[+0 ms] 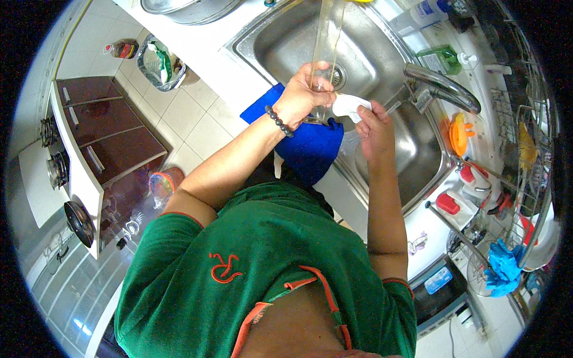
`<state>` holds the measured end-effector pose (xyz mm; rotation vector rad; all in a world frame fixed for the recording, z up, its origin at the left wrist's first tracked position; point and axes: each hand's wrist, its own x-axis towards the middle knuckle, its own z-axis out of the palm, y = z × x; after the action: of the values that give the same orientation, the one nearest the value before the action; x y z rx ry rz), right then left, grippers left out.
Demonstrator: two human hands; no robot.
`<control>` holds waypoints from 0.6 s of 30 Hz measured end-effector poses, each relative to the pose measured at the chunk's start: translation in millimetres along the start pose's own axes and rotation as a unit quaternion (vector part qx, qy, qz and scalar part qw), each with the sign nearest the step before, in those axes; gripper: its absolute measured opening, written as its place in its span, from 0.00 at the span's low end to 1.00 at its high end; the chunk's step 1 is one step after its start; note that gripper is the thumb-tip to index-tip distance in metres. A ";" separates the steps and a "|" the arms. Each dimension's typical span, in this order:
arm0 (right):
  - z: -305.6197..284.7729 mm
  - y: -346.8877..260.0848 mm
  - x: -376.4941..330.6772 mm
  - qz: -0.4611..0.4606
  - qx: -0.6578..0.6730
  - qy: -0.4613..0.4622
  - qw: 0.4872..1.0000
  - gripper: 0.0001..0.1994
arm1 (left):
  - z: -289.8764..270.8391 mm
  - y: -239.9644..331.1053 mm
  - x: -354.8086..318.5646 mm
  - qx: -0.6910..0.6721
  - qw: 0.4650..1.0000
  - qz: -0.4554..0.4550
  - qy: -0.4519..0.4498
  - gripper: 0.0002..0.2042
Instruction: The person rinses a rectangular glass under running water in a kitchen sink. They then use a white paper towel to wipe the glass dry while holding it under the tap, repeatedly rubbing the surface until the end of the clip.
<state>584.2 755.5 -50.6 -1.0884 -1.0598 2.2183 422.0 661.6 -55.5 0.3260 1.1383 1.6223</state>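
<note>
My left hand (pixel 305 94), with a dark bead bracelet at the wrist, is closed round a long clear panel (pixel 329 42) near its lower end. The panel stretches away over the sink, and its far end leaves the picture. In the fingers of my right hand (pixel 376 126) is a white wipe (pixel 349 107), thin and soft-looking; I cannot tell whether it is paper or cloth. The wipe's left edge reaches the left thumb, beside the panel. Below the hands, a bright blue cloth (pixel 313 156) hangs in front of my body.
The double steel sink (pixel 292 45) lies ahead, with a curved tap (pixel 444 86) at its right. A green bottle (pixel 440 59), an orange item (pixel 459 134) and a wire rack (pixel 525 197) line the right side. A lined bin (pixel 161 62) stands on the floor at left.
</note>
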 end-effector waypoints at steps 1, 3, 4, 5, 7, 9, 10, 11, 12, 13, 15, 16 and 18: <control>1.3 -1.5 -0.8 0.002 -0.002 -0.009 1.000 0.07 | 0.7 1.2 0.0 0.004 1.000 -0.004 0.004 0.31; 5.2 -5.6 -2.9 0.006 -0.007 -0.026 1.000 0.06 | -0.8 0.0 0.3 -0.015 1.000 -0.002 0.007 0.31; 4.4 -5.8 -2.7 0.010 -0.009 -0.031 0.999 0.07 | -1.8 -0.6 0.4 -0.024 1.000 -0.001 0.009 0.31; 2.8 -6.0 -2.1 0.013 -0.011 -0.036 0.999 0.07 | -3.0 -1.6 1.6 -0.016 1.000 -0.002 0.013 0.31; 5.0 -6.4 -2.4 0.007 -0.018 -0.035 0.999 0.08 | -5.6 -2.1 4.7 0.001 1.000 -0.004 0.024 0.31; 15.2 -6.1 -4.3 -0.012 -0.028 -0.024 0.999 0.08 | -6.6 -1.4 5.8 -0.054 0.997 -0.033 0.045 0.31; 17.7 -4.4 -3.2 -0.038 -0.033 -0.007 0.999 0.09 | -6.2 -1.2 6.9 -0.082 0.994 -0.048 0.054 0.31; 19.8 -2.1 -0.6 -0.064 -0.037 0.011 0.997 0.10 | -8.4 -4.3 8.2 -0.088 0.993 -0.059 0.050 0.32; 20.3 -0.5 1.6 -0.090 -0.041 0.028 0.995 0.10 | -8.2 -6.7 7.4 -0.080 0.994 -0.060 0.054 0.32; 18.2 0.4 3.7 -0.096 -0.069 0.040 0.992 0.10 | -6.8 -7.9 4.5 -0.071 0.994 -0.060 0.060 0.32; 13.0 0.9 6.9 -0.108 -0.125 0.063 0.984 0.11 | -5.1 -12.6 2.8 -0.067 0.995 -0.059 0.053 0.32; 18.4 0.4 5.1 -0.094 -0.159 0.044 0.982 0.11 | -3.6 -15.7 4.0 -0.069 0.995 -0.056 0.048 0.32; 33.1 -1.5 -1.6 -0.064 -0.225 0.006 0.972 0.12 | -1.4 -20.7 6.5 -0.073 0.995 -0.049 0.038 0.31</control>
<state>558.5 740.8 -35.6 -1.1680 -1.6316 1.9131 431.0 665.8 -74.8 0.1124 1.0682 1.6313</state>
